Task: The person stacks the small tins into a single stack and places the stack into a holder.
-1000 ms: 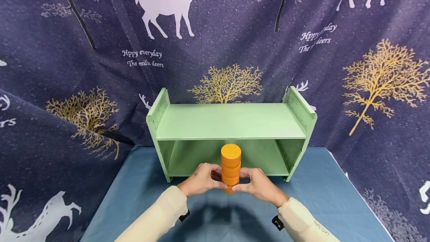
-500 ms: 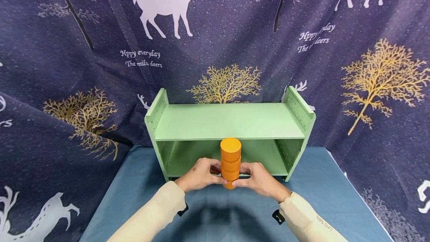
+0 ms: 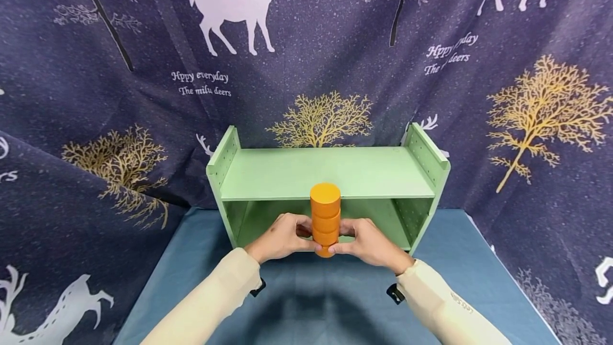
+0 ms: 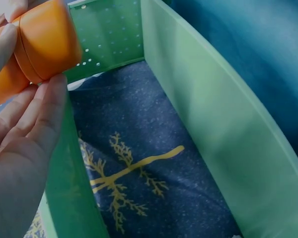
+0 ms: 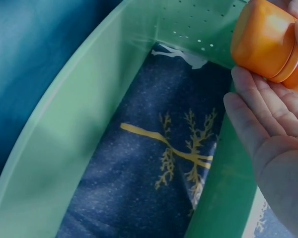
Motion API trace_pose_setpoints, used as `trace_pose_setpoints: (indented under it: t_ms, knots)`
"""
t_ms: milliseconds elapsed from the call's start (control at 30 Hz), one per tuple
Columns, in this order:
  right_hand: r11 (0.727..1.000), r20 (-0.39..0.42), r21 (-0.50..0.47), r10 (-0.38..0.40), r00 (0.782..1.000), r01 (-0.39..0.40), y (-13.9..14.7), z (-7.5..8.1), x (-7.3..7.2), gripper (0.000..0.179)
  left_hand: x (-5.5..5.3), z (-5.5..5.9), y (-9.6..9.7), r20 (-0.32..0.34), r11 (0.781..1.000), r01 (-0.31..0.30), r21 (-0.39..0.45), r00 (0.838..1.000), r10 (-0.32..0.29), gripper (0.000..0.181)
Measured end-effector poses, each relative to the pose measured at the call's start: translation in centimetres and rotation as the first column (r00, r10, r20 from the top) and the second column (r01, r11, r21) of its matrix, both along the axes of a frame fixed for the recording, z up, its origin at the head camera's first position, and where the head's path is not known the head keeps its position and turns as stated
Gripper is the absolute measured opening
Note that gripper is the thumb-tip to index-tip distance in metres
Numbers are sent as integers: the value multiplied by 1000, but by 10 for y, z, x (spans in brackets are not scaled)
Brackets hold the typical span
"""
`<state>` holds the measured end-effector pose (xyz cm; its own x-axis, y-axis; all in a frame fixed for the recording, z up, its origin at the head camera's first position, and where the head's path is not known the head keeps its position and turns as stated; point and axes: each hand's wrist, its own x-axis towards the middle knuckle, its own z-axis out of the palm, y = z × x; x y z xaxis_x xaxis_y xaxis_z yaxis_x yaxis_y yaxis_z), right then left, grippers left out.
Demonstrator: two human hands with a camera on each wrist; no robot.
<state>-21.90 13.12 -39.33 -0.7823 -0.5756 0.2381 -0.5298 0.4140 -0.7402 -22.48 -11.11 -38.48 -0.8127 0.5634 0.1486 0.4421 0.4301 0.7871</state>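
An upright stack of several orange cylinders (image 3: 325, 221) is held between both hands in front of the green shelf. My left hand (image 3: 286, 234) grips its left side low down, thumb toward me and fingers behind. On the opposite side my right hand (image 3: 366, 241) holds it in the same way. The top of the stack overlaps the front edge of the upper board in the head view. In the left wrist view, the fingers lie along an orange cylinder (image 4: 49, 39). The right wrist view shows fingertips right against an orange cylinder (image 5: 263, 37).
The light green two-tier shelf (image 3: 330, 172) has raised, perforated side panels and stands on a blue cloth (image 3: 201, 260). Behind it hangs a dark blue curtain (image 3: 306, 63) printed with white deer and golden trees.
Both hands have raised the orange stack in the head view, so its top now overlaps the upper board's front edge. Both hands keep their hold. The shelf stays in place.
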Motion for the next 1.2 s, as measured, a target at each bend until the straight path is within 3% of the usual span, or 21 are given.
trace_pose_setpoints:
  t_ms: [633,1200]
  knots:
    - [999,24,40,-19,1000,18,-3,33,-10,44,-10,32,-1,4,1000,-20,-13,1000,20,34]
    - [999,58,17,-44,997,43,-1,62,-22,43,-20,55,-2,13,998,-2,56,1000,1,39]
